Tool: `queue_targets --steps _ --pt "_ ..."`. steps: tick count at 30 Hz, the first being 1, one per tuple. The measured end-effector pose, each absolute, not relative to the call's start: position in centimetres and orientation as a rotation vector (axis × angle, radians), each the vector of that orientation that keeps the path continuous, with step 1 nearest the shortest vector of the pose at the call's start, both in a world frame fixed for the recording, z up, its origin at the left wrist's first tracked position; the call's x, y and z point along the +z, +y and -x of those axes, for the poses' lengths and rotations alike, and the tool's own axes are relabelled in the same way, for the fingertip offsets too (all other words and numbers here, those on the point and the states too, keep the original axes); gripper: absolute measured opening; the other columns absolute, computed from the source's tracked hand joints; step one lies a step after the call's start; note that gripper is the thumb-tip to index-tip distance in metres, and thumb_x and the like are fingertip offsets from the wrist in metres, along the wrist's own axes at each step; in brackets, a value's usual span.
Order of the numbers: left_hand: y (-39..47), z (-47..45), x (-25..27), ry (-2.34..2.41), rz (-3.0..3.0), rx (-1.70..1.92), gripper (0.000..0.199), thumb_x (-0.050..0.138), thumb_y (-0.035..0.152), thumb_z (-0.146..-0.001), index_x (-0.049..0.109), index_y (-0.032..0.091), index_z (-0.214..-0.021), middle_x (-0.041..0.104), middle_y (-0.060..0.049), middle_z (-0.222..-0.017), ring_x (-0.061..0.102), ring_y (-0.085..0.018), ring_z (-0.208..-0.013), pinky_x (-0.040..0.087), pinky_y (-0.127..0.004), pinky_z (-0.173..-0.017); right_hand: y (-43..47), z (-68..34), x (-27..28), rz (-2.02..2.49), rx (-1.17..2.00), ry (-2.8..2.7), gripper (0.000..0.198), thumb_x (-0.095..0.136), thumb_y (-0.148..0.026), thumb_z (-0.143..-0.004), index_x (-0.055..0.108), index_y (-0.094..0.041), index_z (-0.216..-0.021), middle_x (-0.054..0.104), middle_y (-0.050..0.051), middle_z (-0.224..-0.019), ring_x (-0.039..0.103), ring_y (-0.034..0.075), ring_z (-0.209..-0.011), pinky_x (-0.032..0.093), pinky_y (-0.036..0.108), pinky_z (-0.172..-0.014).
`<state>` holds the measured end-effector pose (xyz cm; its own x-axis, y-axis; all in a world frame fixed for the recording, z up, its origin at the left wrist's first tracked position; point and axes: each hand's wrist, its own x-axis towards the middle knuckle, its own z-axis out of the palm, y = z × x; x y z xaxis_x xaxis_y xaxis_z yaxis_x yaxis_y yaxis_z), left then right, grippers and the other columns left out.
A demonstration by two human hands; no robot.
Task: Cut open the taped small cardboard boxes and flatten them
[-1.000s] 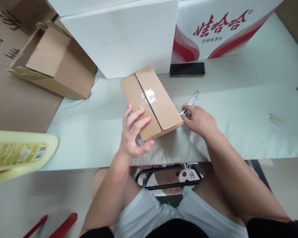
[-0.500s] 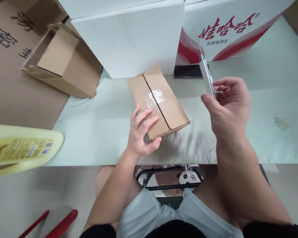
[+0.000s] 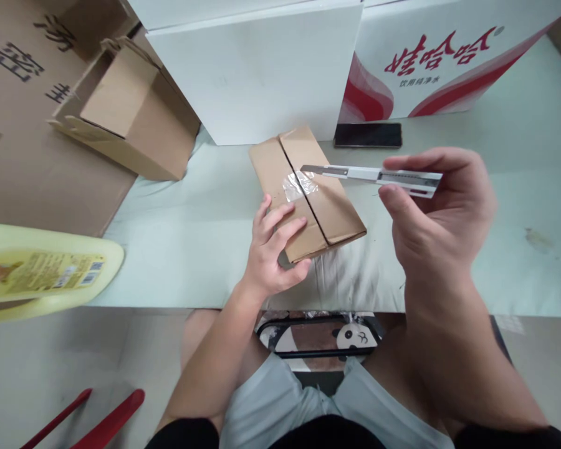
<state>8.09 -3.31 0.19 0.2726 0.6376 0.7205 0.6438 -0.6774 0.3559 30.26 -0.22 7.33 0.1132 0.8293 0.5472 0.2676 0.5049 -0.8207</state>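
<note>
A small brown cardboard box lies tilted on the cloth-covered table, its top seam crossed by a patch of clear tape. My left hand grips the box's near left corner, fingers on top and thumb at the front edge. Between the thumb and fingers of my right hand is a white utility knife. Its blade points left, and the tip appears over the box top near the tape. I cannot tell whether the tip touches the cardboard.
Behind the box stand a white carton and a red-and-white carton, with a black phone before them. Open cardboard boxes are at the left. A yellow bottle overhangs the table's front left edge.
My right hand has turned the utility knife from pointing up and away to pointing left, bringing its blade over the box. The left hand keeps its hold on the box.
</note>
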Motion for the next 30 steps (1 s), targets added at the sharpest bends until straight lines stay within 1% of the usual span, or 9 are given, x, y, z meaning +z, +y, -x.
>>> queue_targets --steps 2,4,9,14,17,21,25,27,30 --pt "-3.3 -8.2 0.2 -1.242 2.505 -1.445 0.054 0.055 0.054 -0.094 0.052 0.028 -0.141 0.058 -0.011 -0.141 0.056 -0.032 -0.136 0.029 -0.062 -0.128 -0.5 -29.8 7.3 0.924 0.569 -1.435 0.016 0.07 -0.026 -0.092 0.063 -0.029 -0.106 0.072 0.004 -0.111 0.071 0.023 -0.114 0.063 0.041 -0.092" --pt "-3.4 -8.3 0.2 -1.24 2.497 -1.459 0.053 0.055 0.054 -0.094 0.053 0.027 -0.14 0.058 -0.011 -0.141 0.055 -0.032 -0.138 0.029 -0.062 -0.128 -0.7 -29.5 7.3 0.886 0.567 -1.482 0.014 0.07 -0.025 -0.094 0.066 -0.029 -0.107 0.074 0.002 -0.111 0.072 0.022 -0.113 0.062 0.042 -0.097" --pt "-3.4 -8.3 0.2 -1.263 2.491 -1.425 0.055 0.054 0.056 -0.094 0.052 0.027 -0.14 0.059 -0.012 -0.141 0.055 -0.034 -0.137 0.029 -0.065 -0.127 -1.1 -29.4 7.3 0.853 0.347 -1.595 0.017 0.067 -0.021 -0.095 0.069 -0.031 -0.109 0.076 0.001 -0.107 0.074 0.021 -0.105 0.062 0.042 -0.092" --pt "-3.5 -8.3 0.3 -1.266 2.488 -1.424 0.055 0.053 0.057 -0.094 0.052 0.028 -0.141 0.059 -0.011 -0.14 0.055 -0.034 -0.138 0.03 -0.064 -0.127 -1.2 -29.5 7.1 0.906 0.285 -1.731 0.014 0.063 -0.029 -0.097 0.07 -0.032 -0.109 0.077 0.004 -0.11 0.074 0.025 -0.105 0.061 0.046 -0.094" --pt "-3.5 -8.3 0.2 -1.286 2.496 -1.409 0.055 0.053 0.056 -0.094 0.052 0.028 -0.141 0.059 -0.011 -0.141 0.053 -0.034 -0.14 0.029 -0.064 -0.127 -1.2 -29.5 7.2 0.936 0.262 -1.811 0.011 0.066 -0.037 -0.096 0.072 -0.033 -0.104 0.078 0.005 -0.106 0.074 0.025 -0.095 0.061 0.045 -0.087" --pt "-3.5 -8.4 0.2 -1.285 2.499 -1.414 0.055 0.054 0.054 -0.093 0.052 0.029 -0.141 0.06 -0.01 -0.14 0.055 -0.033 -0.138 0.028 -0.065 -0.128 -0.9 -29.4 7.6 0.971 0.227 -1.918 0.02 0.067 -0.051 -0.095 0.075 -0.033 -0.102 0.08 0.004 -0.102 0.074 0.024 -0.084 0.058 0.043 -0.079" --pt "-3.6 -8.4 0.2 -1.289 2.486 -1.408 0.054 0.055 0.054 -0.093 0.052 0.028 -0.141 0.06 -0.01 -0.14 0.056 -0.032 -0.137 0.028 -0.063 -0.128 -1.0 -29.7 8.1 0.846 0.227 -1.964 0.017 0.068 -0.047 -0.095 0.075 -0.035 -0.106 0.08 0.002 -0.097 0.072 0.021 -0.077 0.054 0.041 -0.073" --pt "-3.6 -8.3 0.3 -1.303 2.486 -1.373 0.055 0.054 0.056 -0.094 0.051 0.029 -0.141 0.06 -0.01 -0.14 0.056 -0.032 -0.137 0.029 -0.063 -0.128 -1.5 -30.3 8.2 0.805 0.242 -1.941 0.022 0.07 -0.049 -0.093 0.073 -0.037 -0.112 0.08 0.002 -0.096 0.071 0.021 -0.075 0.054 0.04 -0.071" --pt "-3.6 -8.2 0.3 -1.303 2.488 -1.344 0.055 0.053 0.058 -0.094 0.051 0.028 -0.141 0.06 -0.01 -0.14 0.055 -0.033 -0.138 0.028 -0.064 -0.128 -2.9 -31.7 7.9 0.857 0.362 -1.854 0.034 0.069 -0.058 -0.091 0.068 -0.04 -0.12 0.078 0.001 -0.099 0.072 0.022 -0.082 0.058 0.043 -0.076"
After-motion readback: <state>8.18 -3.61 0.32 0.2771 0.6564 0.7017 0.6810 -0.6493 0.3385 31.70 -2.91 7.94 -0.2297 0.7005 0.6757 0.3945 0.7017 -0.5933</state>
